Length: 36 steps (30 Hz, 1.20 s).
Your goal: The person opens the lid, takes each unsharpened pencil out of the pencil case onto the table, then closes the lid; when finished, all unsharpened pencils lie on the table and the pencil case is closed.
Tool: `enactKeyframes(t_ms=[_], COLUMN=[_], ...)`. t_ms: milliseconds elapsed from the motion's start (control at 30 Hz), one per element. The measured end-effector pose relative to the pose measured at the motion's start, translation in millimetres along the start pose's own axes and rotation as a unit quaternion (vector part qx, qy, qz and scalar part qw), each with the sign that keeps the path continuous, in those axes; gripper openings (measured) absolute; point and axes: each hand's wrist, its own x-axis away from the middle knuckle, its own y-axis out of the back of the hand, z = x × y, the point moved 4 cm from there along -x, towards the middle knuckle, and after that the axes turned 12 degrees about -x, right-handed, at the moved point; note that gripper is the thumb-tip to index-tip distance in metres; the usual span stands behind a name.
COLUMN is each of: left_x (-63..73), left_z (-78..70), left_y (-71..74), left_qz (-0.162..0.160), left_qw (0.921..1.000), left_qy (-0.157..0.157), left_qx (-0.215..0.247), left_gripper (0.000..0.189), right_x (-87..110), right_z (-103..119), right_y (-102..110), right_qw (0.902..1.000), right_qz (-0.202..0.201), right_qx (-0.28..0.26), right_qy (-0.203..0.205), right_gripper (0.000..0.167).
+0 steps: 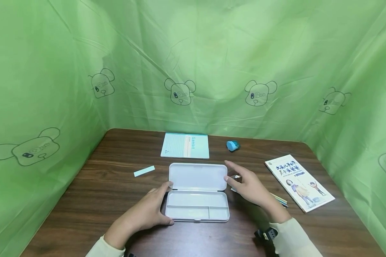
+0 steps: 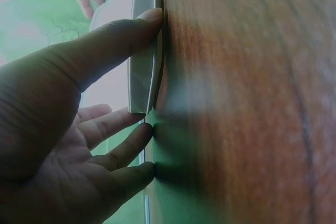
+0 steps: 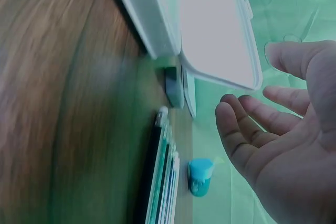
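Observation:
A white pencil case lies on the table with its lid raised and folded back. Its divided inside holds nothing that I can see. My left hand grips the case's left end, thumb at the front corner and fingers along the side; the left wrist view shows that thumb on the case wall. By the lid's right edge hovers my right hand, fingers spread and holding nothing. In the right wrist view a small gap separates it from the lid.
Behind the case are a Gambit notebook and a blue-teal sharpener-like item. A pale blue strip lies to the left. Several pencils lie under my right arm, and a picture-covered book sits at the right.

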Motion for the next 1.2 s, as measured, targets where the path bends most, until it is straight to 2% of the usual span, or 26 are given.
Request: enactKeyframes(t_ms=[200,433,633,800,933,1200], left_x=[0.1,2.0,1.8,0.8,1.0,0.5], left_z=[0.0,-1.4,-3.2,-4.2,-3.8,-6.9], left_y=[0.3,-2.5,-5.3,-4.6,-3.9,-5.2], left_qz=[-0.01,-0.024,-0.028,-0.03,-0.027,-0.006], left_qw=[0.9999,0.9994,0.9975,0.9974,0.9976,0.9992], left_qy=[-0.002,0.015,0.031,0.038,0.037,0.011], left_qx=[-0.008,0.022,0.057,0.054,0.052,0.038], left_gripper=[0.098,0.097,0.115,0.137,0.144,0.145], right_x=[2.0,8.4,15.1,17.9,18.1,14.7], right_z=[6,18,26,28,29,29], right_y=[-1,-1,-7,-22,-36,-53], right_qw=[0.9998,0.9988,0.9981,0.9986,0.9989,0.9988], right_qz=[-0.009,-0.027,-0.029,-0.012,0.002,-0.001], right_qx=[-0.018,-0.038,-0.053,-0.051,-0.047,0.049], right_qy=[0.005,0.012,-0.011,0.004,0.005,-0.004], right_gripper=[0.06,0.049,0.04,0.04,0.042,0.035])
